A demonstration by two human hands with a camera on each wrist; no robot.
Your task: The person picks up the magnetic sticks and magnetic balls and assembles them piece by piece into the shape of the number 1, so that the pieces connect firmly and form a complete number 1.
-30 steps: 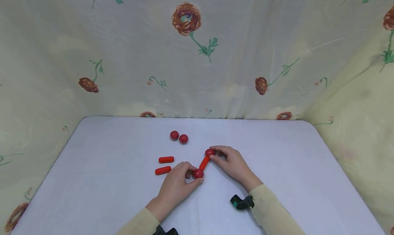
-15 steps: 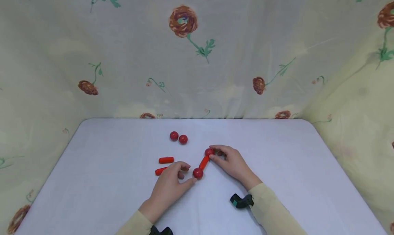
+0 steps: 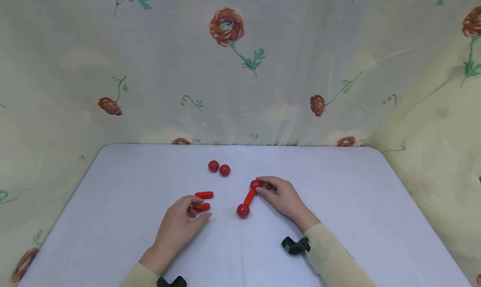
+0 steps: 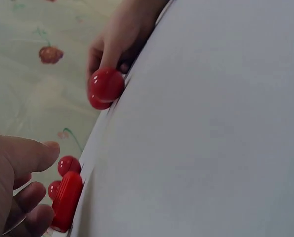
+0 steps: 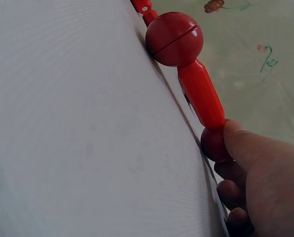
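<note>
Left hand (image 3: 178,224) has moved, spread, beside red rods (image 3: 205,194); right hand (image 3: 284,198) pinches red ball (image 3: 255,184).

Nearer red rod (image 3: 204,207) partly behind the left grip (image 3: 178,224) (contact unclear), left sleeve (image 3: 139,277) cropped below.

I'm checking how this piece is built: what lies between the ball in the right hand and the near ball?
One red stick spans from the pinched ball to the near ball; the head and right wrist views both show it.
</note>
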